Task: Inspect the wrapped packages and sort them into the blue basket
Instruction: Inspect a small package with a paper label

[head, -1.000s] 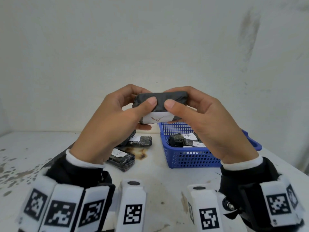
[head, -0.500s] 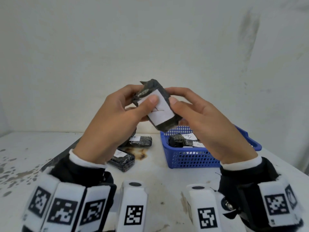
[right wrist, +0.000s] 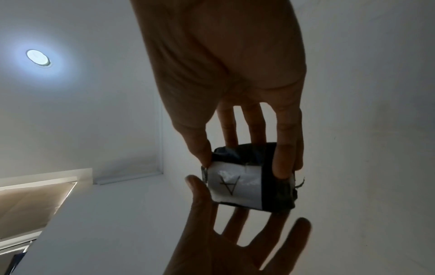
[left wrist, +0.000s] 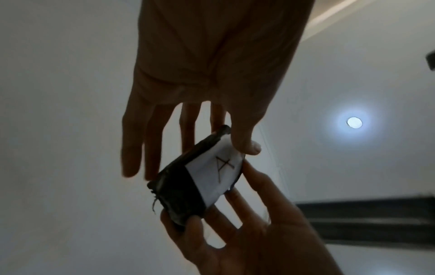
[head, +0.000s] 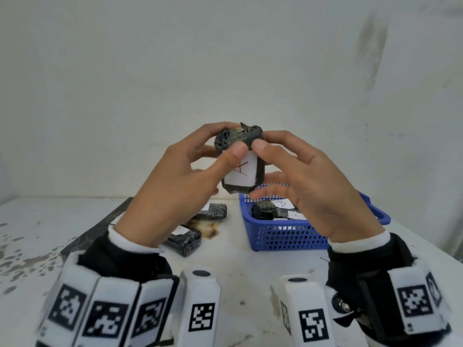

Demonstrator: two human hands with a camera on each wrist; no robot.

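Since a second ago we have turned the wrapped package [head: 240,159] from lying level between our thumbs to standing nearly on end, so its crumpled dark end now points up and its white label [head: 241,172] with a hand-drawn letter A faces us; half a second ago it was still slanted. Both hands stay raised in front of the wall, above the white table [head: 240,261], at much the same height as before. Our left hand [head: 175,186] pinches the package, thumb pressed on the upper left corner of the label and the index finger curled over the top behind it; in the left wrist view the other fingers [left wrist: 132,148] hang straight and spread, clear of the wrap. Our right hand [head: 310,186] pinches it from the other side, thumb at the upper right edge of the label, with fingers [right wrist: 282,160] reaching behind and under the package. So we hold the package in the air with both hands, above and just left of the near left corner of the blue basket [head: 288,236]. The basket stands on the table to the right and holds labelled packages [head: 270,211] already, one label reading B. Two more wrapped packages [head: 185,239] lie on the table to the basket's left, partly hidden by our left hand, beside a brown stain [head: 210,229].
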